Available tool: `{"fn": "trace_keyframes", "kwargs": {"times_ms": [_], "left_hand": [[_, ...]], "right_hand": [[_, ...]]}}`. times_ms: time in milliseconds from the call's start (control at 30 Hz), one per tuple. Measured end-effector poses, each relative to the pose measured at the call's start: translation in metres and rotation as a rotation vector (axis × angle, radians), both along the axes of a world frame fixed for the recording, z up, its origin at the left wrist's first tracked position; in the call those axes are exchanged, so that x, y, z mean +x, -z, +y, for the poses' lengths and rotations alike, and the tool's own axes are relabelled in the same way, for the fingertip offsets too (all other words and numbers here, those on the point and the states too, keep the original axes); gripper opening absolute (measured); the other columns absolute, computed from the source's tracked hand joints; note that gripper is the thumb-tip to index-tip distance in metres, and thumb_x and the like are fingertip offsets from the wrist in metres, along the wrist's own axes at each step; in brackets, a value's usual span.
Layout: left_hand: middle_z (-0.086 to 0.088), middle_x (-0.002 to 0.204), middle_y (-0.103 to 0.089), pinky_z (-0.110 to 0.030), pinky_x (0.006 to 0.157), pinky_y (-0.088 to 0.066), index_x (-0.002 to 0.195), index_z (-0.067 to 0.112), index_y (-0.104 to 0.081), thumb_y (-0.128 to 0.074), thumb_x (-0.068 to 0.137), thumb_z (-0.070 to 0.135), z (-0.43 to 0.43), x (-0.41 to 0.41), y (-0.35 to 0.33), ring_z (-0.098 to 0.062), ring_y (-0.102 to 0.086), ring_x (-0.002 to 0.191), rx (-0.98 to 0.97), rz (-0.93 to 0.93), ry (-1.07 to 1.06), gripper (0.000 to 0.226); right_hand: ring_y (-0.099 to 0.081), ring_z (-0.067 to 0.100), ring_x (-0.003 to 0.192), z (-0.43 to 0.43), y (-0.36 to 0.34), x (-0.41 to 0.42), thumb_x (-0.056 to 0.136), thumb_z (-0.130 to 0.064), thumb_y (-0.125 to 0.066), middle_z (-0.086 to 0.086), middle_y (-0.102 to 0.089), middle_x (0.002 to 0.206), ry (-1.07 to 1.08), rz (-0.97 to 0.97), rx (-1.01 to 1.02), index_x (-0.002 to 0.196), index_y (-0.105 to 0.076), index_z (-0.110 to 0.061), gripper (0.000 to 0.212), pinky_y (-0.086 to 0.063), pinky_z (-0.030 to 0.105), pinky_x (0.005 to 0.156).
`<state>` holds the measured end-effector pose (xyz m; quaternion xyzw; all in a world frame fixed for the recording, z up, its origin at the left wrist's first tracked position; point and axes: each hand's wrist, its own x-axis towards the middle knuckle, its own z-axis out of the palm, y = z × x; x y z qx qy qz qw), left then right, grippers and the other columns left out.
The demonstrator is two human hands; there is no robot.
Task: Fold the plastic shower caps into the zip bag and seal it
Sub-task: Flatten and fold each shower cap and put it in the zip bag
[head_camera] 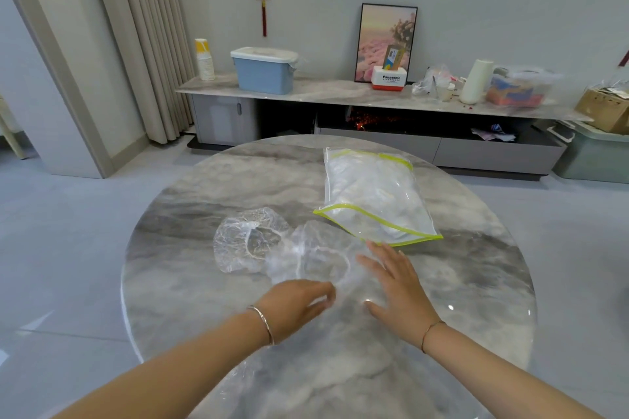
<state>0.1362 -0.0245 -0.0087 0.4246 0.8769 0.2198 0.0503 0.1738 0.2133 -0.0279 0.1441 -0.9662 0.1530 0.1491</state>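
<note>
Two clear plastic shower caps lie crumpled on the round marble table (177, 299): one cap (248, 241) at the left and a second cap (320, 258) beside it, nearer my hands. A clear zip bag (374, 197) with a yellow-green zip strip lies behind them to the right, its mouth towards me, with more clear plastic inside. My left hand (296, 303) hovers at the near edge of the second cap, fingers loosely curled and blurred. My right hand (394, 282) is spread flat with straight fingers over the cap's right side, just below the bag's mouth.
A low sideboard (340, 95) behind the table carries a blue lidded bin (263, 70), paper cups (204, 59), a framed picture (386, 41), a white jug (476, 82) and boxes. Curtains hang at the left. Grey floor surrounds the table.
</note>
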Motion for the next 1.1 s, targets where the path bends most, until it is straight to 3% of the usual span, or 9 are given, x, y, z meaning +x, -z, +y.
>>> {"fn": "trace_keyframes", "kwargs": {"times_ms": [133, 333, 467, 567, 733, 867, 967, 1033, 1100], "left_hand": [[-0.001, 0.11, -0.063, -0.032, 0.082, -0.044, 0.108, 0.031, -0.042, -0.016, 0.088, 0.057, -0.004, 0.01, 0.013, -0.022, -0.057, 0.098, -0.083, -0.055, -0.015, 0.042], [0.003, 0.082, -0.072, -0.021, 0.057, -0.042, 0.088, 0.022, -0.039, -0.035, 0.102, 0.026, -0.006, 0.011, 0.005, -0.012, -0.049, 0.055, 0.301, -0.47, -0.262, 0.015], [-0.004, 0.056, -0.054, -0.021, 0.055, -0.047, 0.084, 0.013, -0.043, -0.039, 0.1, 0.018, 0.006, 0.017, 0.001, -0.005, -0.051, 0.043, 0.46, -0.675, -0.444, 0.017], [0.004, 0.046, -0.046, -0.022, 0.045, -0.042, 0.082, 0.017, -0.045, -0.041, 0.099, 0.02, 0.01, 0.017, 0.014, -0.01, -0.043, 0.037, 0.327, -0.689, -0.547, 0.018], [-0.001, 0.083, -0.059, -0.028, 0.067, -0.042, 0.111, 0.019, -0.045, -0.036, 0.1, 0.03, 0.009, 0.017, 0.023, -0.024, -0.061, 0.081, -0.163, -0.172, -0.487, 0.018], [0.004, 0.117, -0.051, -0.025, 0.079, -0.042, 0.124, 0.022, -0.042, -0.04, 0.095, 0.035, 0.011, 0.017, 0.026, -0.018, -0.057, 0.103, -0.146, 0.178, -0.35, 0.032], [0.002, 0.133, -0.051, -0.029, 0.1, -0.038, 0.13, 0.024, -0.046, -0.026, 0.096, 0.047, 0.017, 0.019, 0.032, -0.016, -0.052, 0.117, -0.127, 0.214, -0.06, 0.045], [0.003, 0.155, -0.023, -0.03, 0.118, -0.013, 0.147, 0.023, -0.026, 0.001, 0.092, 0.058, 0.021, 0.02, 0.037, -0.014, -0.023, 0.141, -0.288, 0.13, -0.003, 0.07], [0.004, 0.155, -0.02, -0.031, 0.117, -0.012, 0.149, 0.021, -0.022, 0.009, 0.09, 0.058, 0.022, 0.018, 0.044, -0.014, -0.021, 0.143, -0.374, 0.106, -0.017, 0.076]], "right_hand": [[-0.037, 0.012, 0.132, 0.015, 0.004, -0.001, 0.081, -0.021, -0.059, -0.016, -0.054, 0.123, 0.044, 0.011, -0.119, 0.079, -0.059, -0.028, 0.007, -0.004, 0.018, 0.112], [-0.064, 0.005, 0.072, 0.003, -0.017, 0.008, 0.09, 0.001, -0.053, -0.007, -0.069, 0.066, 0.241, -0.354, -0.981, 0.077, -0.05, -0.009, 0.017, -0.042, 0.026, 0.074], [-0.054, 0.013, 0.043, -0.005, -0.011, 0.011, 0.091, 0.005, -0.049, 0.003, -0.059, 0.054, 0.325, -0.351, -1.06, 0.08, -0.048, -0.007, 0.016, -0.045, 0.022, 0.055], [-0.042, 0.009, 0.034, -0.009, 0.001, 0.013, 0.093, -0.002, -0.049, 0.006, -0.053, 0.055, 0.442, -0.36, -0.98, 0.079, -0.046, -0.01, 0.017, -0.038, 0.02, 0.039], [-0.055, 0.019, 0.065, -0.009, 0.015, 0.019, 0.093, -0.023, -0.05, -0.003, -0.057, 0.066, 0.408, -0.357, -0.372, 0.086, -0.046, -0.019, 0.009, -0.045, 0.035, 0.063], [-0.054, 0.02, 0.094, -0.015, 0.019, 0.018, 0.089, -0.023, -0.053, -0.002, -0.055, 0.104, 0.376, -0.154, -0.251, 0.105, -0.051, -0.017, 0.017, -0.04, 0.031, 0.075], [-0.043, 0.015, 0.115, -0.023, 0.024, 0.017, 0.088, -0.034, -0.04, 0.003, -0.056, 0.123, 0.266, 0.001, -0.159, 0.114, -0.06, -0.014, 0.038, -0.031, 0.028, 0.092], [-0.04, 0.014, 0.125, -0.029, 0.03, 0.02, 0.091, -0.037, -0.031, 0.004, -0.053, 0.134, 0.208, -0.043, -0.094, 0.12, -0.06, -0.013, 0.048, -0.022, 0.027, 0.103], [-0.032, 0.016, 0.137, -0.033, 0.035, 0.024, 0.089, -0.046, -0.016, 0.001, -0.037, 0.148, 0.188, -0.136, -0.037, 0.133, -0.05, -0.015, 0.063, -0.01, 0.025, 0.11]]}}
